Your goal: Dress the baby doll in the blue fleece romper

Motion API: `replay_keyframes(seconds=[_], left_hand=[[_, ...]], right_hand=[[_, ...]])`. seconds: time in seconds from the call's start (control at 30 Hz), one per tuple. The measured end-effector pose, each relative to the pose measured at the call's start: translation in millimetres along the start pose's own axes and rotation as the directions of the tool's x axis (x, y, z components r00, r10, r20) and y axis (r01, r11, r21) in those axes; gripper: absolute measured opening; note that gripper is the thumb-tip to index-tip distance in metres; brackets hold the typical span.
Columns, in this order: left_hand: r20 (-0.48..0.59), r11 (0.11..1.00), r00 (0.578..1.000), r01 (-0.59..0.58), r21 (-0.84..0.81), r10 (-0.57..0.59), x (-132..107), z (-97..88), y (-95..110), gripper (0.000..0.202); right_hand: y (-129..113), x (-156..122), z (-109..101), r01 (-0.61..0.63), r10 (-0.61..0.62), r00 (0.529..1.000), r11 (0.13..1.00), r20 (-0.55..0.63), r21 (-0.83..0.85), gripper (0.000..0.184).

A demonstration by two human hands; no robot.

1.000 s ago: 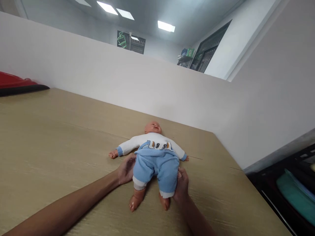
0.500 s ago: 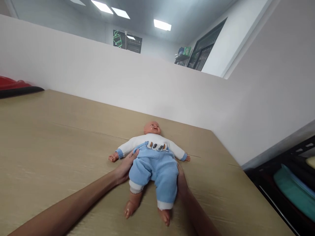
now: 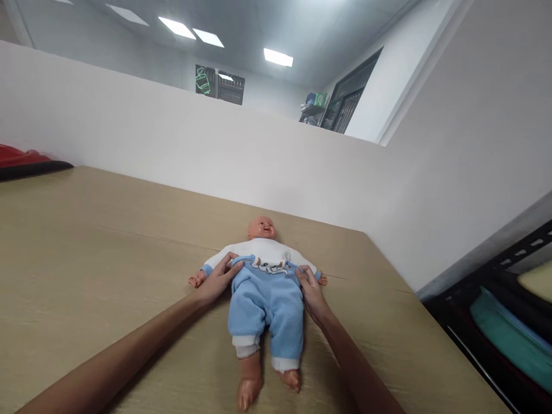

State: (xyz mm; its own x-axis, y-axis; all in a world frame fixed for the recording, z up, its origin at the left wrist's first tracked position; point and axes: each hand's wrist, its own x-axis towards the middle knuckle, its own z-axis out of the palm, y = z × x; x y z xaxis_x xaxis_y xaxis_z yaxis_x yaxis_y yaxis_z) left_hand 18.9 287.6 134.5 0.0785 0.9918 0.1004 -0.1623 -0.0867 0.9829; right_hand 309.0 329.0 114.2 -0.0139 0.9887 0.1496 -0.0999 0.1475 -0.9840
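Note:
A baby doll (image 3: 261, 227) lies on its back on the wooden table (image 3: 95, 259), head away from me, bare feet toward me. It wears a white top and fluffy blue trousers (image 3: 266, 305). My left hand (image 3: 218, 277) pinches the trousers' waistband at the doll's left side as I see it. My right hand (image 3: 311, 292) grips the waistband on the other side. Both hands sit at the doll's waist, fingers closed on the blue cloth.
A white partition wall (image 3: 181, 144) runs along the table's far edge. A red and black object (image 3: 26, 162) lies at the far left. At the right, past the table's edge, a dark rack (image 3: 495, 310) holds teal and yellow folded things.
Both hands slid up from the trouser legs to the waist, drawing the waistband up over the doll's belly. The doll's legs now lie straighter and closer together.

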Motion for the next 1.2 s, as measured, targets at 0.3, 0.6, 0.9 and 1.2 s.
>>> replay_keyframes(seconds=[0.3, 0.6, 0.9, 1.2], left_hand=[[-0.029, 0.954, 0.994, -0.089, 0.286, 0.101, 12, 8.3, -1, 0.048], [0.018, 0.846, 0.967, -0.23, 0.481, 0.253, 2, 1.4, 0, 0.034], [-0.072, 0.896, 0.982, -0.127, 0.426, 0.174, 39, 14.1, -9, 0.036], [0.361, 0.738, 0.92, -0.349, 0.577, 0.153, 17, -37.8, 4, 0.028]], right_hand=[[24, 26, 13, 0.03, -0.037, 0.998, 0.992, -0.05, -0.125, 0.061], [16, 13, -6, 0.048, -0.043, 0.998, 0.985, 0.034, -0.168, 0.049], [25, 37, 3, -0.033, 0.037, 0.999, 0.993, 0.032, -0.116, 0.057], [1, 6, -57, 0.048, 0.031, 0.959, 0.961, 0.28, -0.271, 0.042]])
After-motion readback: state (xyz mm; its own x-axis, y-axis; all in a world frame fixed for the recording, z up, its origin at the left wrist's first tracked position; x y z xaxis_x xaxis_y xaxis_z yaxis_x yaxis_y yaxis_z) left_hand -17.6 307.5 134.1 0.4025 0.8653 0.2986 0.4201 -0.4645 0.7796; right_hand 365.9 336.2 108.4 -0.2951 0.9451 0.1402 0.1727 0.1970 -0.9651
